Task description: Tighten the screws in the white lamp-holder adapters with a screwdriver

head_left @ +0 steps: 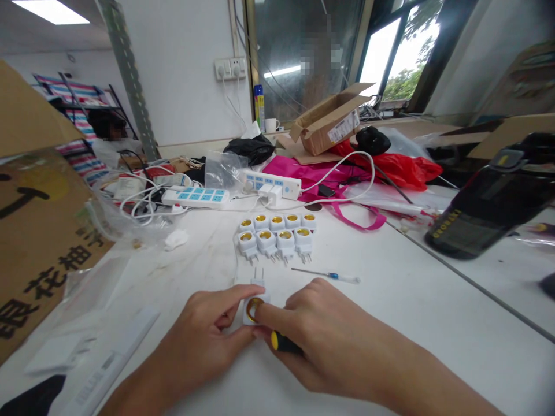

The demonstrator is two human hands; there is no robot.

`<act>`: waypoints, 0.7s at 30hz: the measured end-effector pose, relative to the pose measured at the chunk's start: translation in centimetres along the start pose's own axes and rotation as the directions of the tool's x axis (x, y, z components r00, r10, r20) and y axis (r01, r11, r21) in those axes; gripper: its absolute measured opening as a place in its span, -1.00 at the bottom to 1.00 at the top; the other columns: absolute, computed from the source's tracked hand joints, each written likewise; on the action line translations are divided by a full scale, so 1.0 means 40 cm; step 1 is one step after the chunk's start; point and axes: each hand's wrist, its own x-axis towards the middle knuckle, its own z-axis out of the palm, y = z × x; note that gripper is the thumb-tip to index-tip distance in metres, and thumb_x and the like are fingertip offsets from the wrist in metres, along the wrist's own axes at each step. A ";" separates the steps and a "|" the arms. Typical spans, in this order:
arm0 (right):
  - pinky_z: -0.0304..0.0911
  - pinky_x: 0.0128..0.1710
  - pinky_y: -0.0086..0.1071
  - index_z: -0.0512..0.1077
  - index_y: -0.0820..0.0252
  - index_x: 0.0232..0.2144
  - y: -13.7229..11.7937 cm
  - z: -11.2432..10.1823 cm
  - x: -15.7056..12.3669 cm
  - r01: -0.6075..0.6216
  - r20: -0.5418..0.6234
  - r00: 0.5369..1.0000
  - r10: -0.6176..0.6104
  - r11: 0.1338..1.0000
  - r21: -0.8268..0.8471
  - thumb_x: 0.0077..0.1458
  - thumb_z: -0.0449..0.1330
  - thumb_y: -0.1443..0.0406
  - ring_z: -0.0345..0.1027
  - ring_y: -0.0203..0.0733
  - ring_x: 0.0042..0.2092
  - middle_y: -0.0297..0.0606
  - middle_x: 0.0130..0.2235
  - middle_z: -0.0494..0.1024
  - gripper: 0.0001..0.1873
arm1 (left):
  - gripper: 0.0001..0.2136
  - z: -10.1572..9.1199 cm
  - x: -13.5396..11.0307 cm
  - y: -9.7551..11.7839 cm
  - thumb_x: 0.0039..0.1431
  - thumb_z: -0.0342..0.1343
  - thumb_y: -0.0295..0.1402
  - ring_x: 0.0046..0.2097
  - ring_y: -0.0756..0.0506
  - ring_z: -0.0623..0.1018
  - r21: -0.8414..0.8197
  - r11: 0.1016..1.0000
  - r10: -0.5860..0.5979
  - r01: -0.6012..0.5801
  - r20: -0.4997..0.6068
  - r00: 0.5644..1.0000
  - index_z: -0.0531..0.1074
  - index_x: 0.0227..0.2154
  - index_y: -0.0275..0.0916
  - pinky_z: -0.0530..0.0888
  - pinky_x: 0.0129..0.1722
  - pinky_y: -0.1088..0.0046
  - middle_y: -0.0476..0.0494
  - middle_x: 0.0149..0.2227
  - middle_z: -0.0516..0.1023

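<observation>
My left hand (pixel 203 341) grips a white plug-in lamp socket adapter (pixel 255 303) between thumb and fingers, its brass-ringed opening facing up and its metal plug pins pointing away from me. My right hand (pixel 323 335) closes around a black-and-yellow screwdriver handle (pixel 281 342), and its index fingertip rests on the adapter's brass ring. The screwdriver's shaft is hidden behind my fingers. Several matching adapters (pixel 275 237) stand in two rows just beyond my hands. A small blue-handled screwdriver (pixel 325 275) lies to their right.
Two power strips (pixel 197 197) and tangled white cables lie beyond the adapters. A large printed cardboard box (pixel 39 231) stands at the left, and a dark case (pixel 489 202) sits at the right. Farther back are a brown carton (pixel 325 124), pink and red bags, and a seated person (pixel 108 136).
</observation>
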 end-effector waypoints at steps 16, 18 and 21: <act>-0.12 -0.40 -0.31 0.58 0.10 -0.01 -0.023 0.012 0.002 -0.053 0.076 0.996 0.039 0.981 0.188 0.31 0.27 0.27 0.34 -0.20 -0.44 -0.30 -0.42 0.59 -0.78 | -0.70 -0.053 0.015 0.035 0.10 0.48 -0.31 -0.48 0.04 0.10 -0.128 0.933 -0.263 0.336 0.395 0.880 0.74 -0.08 -0.13 0.02 -0.49 0.43 0.23 -0.56 0.06; -0.10 -0.39 -0.31 0.56 0.09 0.04 -0.024 0.016 0.004 -0.064 0.087 0.995 0.049 0.981 0.183 0.32 0.26 0.30 0.39 -0.18 -0.41 -0.27 -0.36 0.63 -0.74 | -0.70 -0.051 0.012 0.034 0.11 0.45 -0.35 -0.48 0.04 0.10 -0.119 0.943 -0.251 0.312 0.362 0.898 0.74 -0.06 -0.13 0.02 -0.49 0.43 0.23 -0.56 0.05; -0.07 -0.36 -0.31 0.57 0.03 0.01 -0.018 0.012 0.004 -0.040 0.109 0.994 0.019 0.980 0.195 0.41 0.25 0.26 0.43 -0.18 -0.39 -0.31 -0.36 0.63 -0.83 | -0.69 -0.054 0.014 0.038 0.11 0.43 -0.38 -0.49 0.04 0.09 -0.138 0.936 -0.247 0.325 0.402 0.882 0.75 -0.05 -0.13 0.01 -0.49 0.42 0.22 -0.56 0.04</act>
